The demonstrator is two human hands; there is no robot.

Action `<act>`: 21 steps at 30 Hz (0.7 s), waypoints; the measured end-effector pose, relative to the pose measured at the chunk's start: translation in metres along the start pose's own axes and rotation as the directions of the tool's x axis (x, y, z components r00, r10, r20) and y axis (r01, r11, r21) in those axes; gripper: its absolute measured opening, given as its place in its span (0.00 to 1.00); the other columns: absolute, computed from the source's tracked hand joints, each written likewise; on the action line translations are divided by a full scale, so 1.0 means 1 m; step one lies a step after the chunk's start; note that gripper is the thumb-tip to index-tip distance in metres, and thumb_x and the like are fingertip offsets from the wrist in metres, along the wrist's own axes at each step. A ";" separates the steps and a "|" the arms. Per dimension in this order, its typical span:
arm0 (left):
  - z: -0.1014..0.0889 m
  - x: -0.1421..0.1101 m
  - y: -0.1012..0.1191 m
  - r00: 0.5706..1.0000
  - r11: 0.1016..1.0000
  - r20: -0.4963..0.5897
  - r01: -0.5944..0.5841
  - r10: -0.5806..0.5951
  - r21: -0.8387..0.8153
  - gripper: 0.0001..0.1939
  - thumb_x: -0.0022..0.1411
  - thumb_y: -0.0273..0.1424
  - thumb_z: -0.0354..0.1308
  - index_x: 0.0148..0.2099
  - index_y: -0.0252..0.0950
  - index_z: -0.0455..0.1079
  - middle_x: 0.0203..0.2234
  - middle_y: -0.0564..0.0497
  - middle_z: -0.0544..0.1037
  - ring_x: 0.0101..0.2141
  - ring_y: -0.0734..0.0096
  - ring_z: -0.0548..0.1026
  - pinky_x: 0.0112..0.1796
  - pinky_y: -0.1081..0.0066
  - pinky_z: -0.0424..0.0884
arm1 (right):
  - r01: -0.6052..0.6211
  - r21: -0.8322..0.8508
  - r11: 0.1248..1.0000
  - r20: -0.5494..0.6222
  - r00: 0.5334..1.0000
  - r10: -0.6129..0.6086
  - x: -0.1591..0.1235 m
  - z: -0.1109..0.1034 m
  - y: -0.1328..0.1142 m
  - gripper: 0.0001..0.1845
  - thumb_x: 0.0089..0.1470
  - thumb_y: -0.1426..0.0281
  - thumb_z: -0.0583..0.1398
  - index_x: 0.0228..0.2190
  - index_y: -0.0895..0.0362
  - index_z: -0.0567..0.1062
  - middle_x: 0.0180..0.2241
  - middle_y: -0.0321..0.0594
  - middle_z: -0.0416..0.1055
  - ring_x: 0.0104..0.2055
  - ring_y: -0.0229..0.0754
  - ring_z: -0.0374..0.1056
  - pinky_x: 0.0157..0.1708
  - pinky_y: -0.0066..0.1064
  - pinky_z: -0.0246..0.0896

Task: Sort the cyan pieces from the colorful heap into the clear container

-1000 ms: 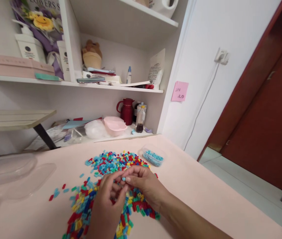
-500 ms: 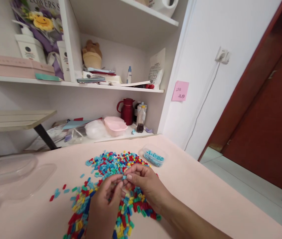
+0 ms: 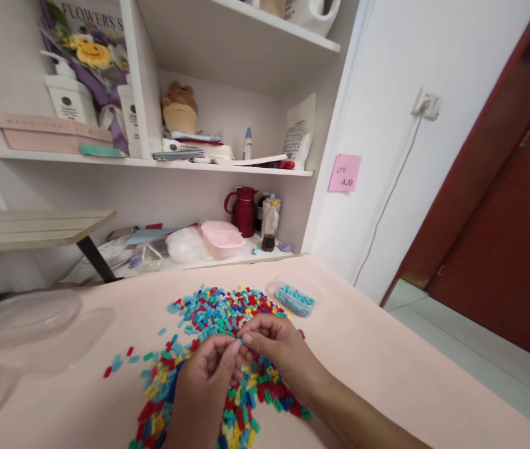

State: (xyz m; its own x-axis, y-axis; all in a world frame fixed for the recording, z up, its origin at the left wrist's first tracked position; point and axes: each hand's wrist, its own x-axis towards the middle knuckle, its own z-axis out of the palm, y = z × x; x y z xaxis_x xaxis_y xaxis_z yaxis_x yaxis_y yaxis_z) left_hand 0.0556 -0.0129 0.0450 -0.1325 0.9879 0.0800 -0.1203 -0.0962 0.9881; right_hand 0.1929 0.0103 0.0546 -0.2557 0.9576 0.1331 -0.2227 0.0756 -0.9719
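Note:
A heap of small plastic pieces (image 3: 213,315) in red, blue, teal, yellow and green lies spread on the pale pink table (image 3: 377,368). Above its near part my left hand (image 3: 204,383) and my right hand (image 3: 274,346) meet fingertip to fingertip. Between them they pinch a tiny light-blue piece (image 3: 239,340). The fingers of both hands are curled closed. A small clear tub (image 3: 295,297) holding only light-blue pieces stands just beyond the heap, to the right of my right hand.
Clear plastic lids (image 3: 26,337) lie at the table's left. Behind the table a low shelf holds a pink lidded box (image 3: 222,239), a red jug (image 3: 244,211) and bottles (image 3: 269,224). A wooden tabletop (image 3: 31,226) juts in from the left. A red door (image 3: 503,206) is right.
Both hands stay pinched together over the heap, shifting slightly right and down in view as the camera turns a little. The heap and tub lie as before.

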 end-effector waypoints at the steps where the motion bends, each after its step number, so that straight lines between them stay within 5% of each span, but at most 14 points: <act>1: 0.000 0.001 0.001 1.000 1.000 0.008 0.015 -0.015 -0.019 0.14 0.48 0.43 0.64 0.28 0.36 0.73 0.17 0.56 0.73 0.18 0.76 0.70 0.22 0.77 0.66 | 0.016 -0.027 1.000 0.010 1.000 -0.016 0.000 0.000 0.000 0.13 0.50 0.61 0.66 0.28 0.59 0.76 0.23 0.36 0.72 0.25 0.35 0.64 0.29 0.27 0.58; 11: -0.003 0.006 0.000 0.995 0.983 0.014 0.101 -0.100 -0.153 0.19 0.43 0.46 0.67 0.22 0.35 0.70 0.14 0.56 0.70 0.15 0.79 0.66 0.17 0.78 0.63 | 0.154 -0.294 0.943 0.020 0.988 -0.155 -0.007 0.001 -0.002 0.11 0.55 0.63 0.61 0.36 0.55 0.78 0.32 0.38 0.73 0.32 0.39 0.69 0.34 0.30 0.64; 21: -0.001 -0.001 0.009 0.997 0.995 -0.020 0.071 -0.072 -0.070 0.18 0.46 0.46 0.66 0.26 0.35 0.72 0.17 0.55 0.72 0.18 0.77 0.67 0.21 0.76 0.65 | 0.169 -0.394 0.903 -0.029 0.980 -0.196 -0.005 0.004 0.001 0.06 0.50 0.69 0.63 0.33 0.54 0.78 0.27 0.35 0.72 0.29 0.38 0.67 0.32 0.29 0.62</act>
State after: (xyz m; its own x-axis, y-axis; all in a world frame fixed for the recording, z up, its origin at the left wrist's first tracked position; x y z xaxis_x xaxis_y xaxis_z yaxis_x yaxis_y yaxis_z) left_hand 0.0534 -0.0151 0.0541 -0.1436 0.9896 0.0056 -0.1981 -0.0343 0.9796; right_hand 0.1900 0.0044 0.0537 -0.1794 0.9318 0.3155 0.1260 0.3399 -0.9320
